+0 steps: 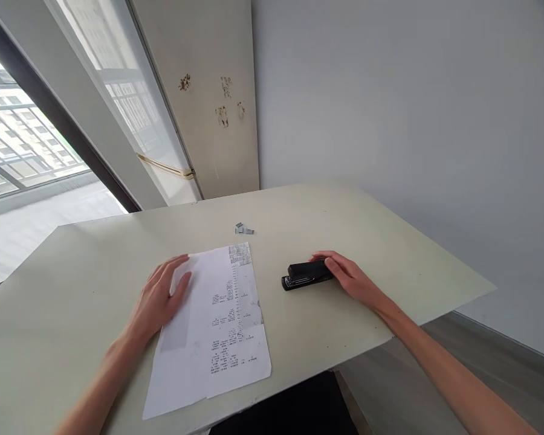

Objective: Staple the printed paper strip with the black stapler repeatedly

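Note:
A black stapler (309, 273) lies on the table to the right of the papers, its front end pointing left. My right hand (342, 273) is wrapped round its rear end, thumb on the near side and fingers on the far side. Printed white sheets (199, 362) lie in front of me, seemingly overlapping, with text along their right part. My left hand (162, 295) rests with fingers stretched out on their upper left edge. Beyond the papers sit several small grey metallic pieces (243, 229), which look like staple strips.
The pale table (344, 217) has an angled right edge and a near edge just below the papers. Behind it stand a fridge (222, 151) with rusty marks and a plain grey wall (390, 90). A window (22, 133) with railings is at left.

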Available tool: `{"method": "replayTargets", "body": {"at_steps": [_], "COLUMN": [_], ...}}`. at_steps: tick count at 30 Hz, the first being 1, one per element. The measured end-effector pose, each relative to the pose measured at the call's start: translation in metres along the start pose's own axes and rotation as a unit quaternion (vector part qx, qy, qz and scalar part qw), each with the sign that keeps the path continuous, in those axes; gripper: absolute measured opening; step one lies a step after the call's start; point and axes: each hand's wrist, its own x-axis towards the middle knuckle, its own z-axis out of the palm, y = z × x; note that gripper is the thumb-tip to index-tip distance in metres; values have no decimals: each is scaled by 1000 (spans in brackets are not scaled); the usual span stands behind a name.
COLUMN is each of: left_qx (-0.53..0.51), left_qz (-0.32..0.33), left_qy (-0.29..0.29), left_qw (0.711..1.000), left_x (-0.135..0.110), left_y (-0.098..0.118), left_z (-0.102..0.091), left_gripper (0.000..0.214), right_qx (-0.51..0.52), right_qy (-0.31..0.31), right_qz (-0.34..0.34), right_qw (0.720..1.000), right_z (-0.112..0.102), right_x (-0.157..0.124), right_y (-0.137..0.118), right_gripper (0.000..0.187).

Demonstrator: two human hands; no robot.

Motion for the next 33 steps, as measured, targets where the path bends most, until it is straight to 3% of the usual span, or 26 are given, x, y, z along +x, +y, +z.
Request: {"method": "replayTargets", "body": {"at_steps": [4,7,10,15,20,28,33], "left_qx": [-51,-70,-70,-55,-50,-103,-130], "left_qz": [97,168,224,220,189,244,212], "left_qy": [-73,-140,-157,-140,-118,-110,-76], "left_qw": [991,973,959,964,974,958,966], "left_x": [-1,3,10,15,18,24,32], "left_y": [51,92,115,109,102,134,148], "left_z": [8,20,34,54,57,58,70], "left_gripper": [39,38,47,58,56,30,26], "right_qx": [63,60,62,69,74,18,0], "right_qy": [61,60,57,59,59,63,75], "right_qz": [27,33,39,36,30,31,27], "right_qw": [996,996,996,995,995,997,997], "right_z": [2,2,1,1,2,4,8], "right_x": [-1,1,2,2,3,4,6], "right_y": [9,13,11,11,15,14,16], "right_gripper": [47,44,43,42,43,43,45]}}
